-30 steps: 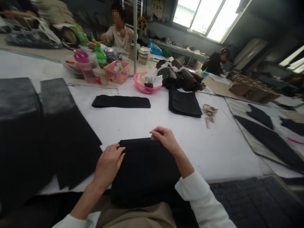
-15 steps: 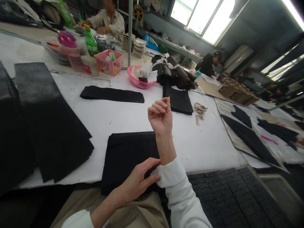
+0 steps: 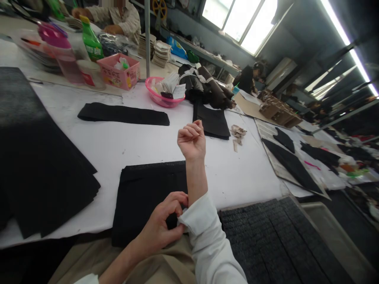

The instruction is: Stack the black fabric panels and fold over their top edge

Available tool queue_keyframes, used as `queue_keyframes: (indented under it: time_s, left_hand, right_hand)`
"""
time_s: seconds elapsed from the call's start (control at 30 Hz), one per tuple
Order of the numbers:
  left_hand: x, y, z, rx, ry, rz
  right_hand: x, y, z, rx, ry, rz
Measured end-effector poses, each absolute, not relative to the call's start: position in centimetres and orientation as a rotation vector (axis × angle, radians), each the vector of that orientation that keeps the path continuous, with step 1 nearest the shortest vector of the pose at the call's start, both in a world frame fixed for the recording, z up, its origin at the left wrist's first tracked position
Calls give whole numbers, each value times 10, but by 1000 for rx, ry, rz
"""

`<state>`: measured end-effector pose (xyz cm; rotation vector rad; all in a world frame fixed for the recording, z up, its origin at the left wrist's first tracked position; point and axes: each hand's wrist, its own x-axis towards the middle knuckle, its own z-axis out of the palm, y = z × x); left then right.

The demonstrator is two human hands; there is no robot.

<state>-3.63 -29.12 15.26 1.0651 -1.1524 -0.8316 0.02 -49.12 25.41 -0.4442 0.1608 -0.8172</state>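
Note:
My right hand [image 3: 192,141] is raised above the white table, palm toward me, its fingers curled in and nothing seen in them. Its forearm wears a white sleeve [image 3: 204,221] folded back below the wrist. At that fold my left hand [image 3: 164,221] pinches the sleeve cuff [image 3: 185,221] between thumb and fingers. Behind both hands lies a folded black cloth [image 3: 148,185] at the table's near edge, partly hidden by my left hand and right forearm. Beyond my right fist is a stack of black pieces [image 3: 214,121].
Large black sheets [image 3: 44,157] lie at the left, and a folded black strip [image 3: 124,114] farther back. A pink basket [image 3: 164,98], pink box [image 3: 121,73] and green bottle [image 3: 91,41] stand behind. A black textured stack [image 3: 266,236] is at right. A co-worker [image 3: 124,21] sits across.
The view has turned a little to the right. My left fingers have bent from lying along the cuff into a pinch on it. My right fist stays raised.

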Motion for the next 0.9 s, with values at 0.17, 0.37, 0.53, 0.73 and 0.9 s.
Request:
queue_keyframes:
  time_s: [0.17, 0.37, 0.53, 0.73, 0.9]
  left_hand:
    - [-36, -293, 145, 916, -1034, -1033]
    - [-30, -292, 137, 960, -967, -1228]
    - [-30, -289, 151, 1241, -1163, -1178]
    - [-45, -291, 150, 1328, -1082, -1005]
    - [-63, -297, 148, 1485, -1183, -650]
  right_hand:
    - [9, -486, 243, -450, 242, -758]
    - [20, -476, 227, -364, 295, -658]
    - [26, -474, 212, -367, 314, -677]
    - [27, -474, 190, -543, 449, -807]
    - [29, -462, 198, -887, 603, -899]
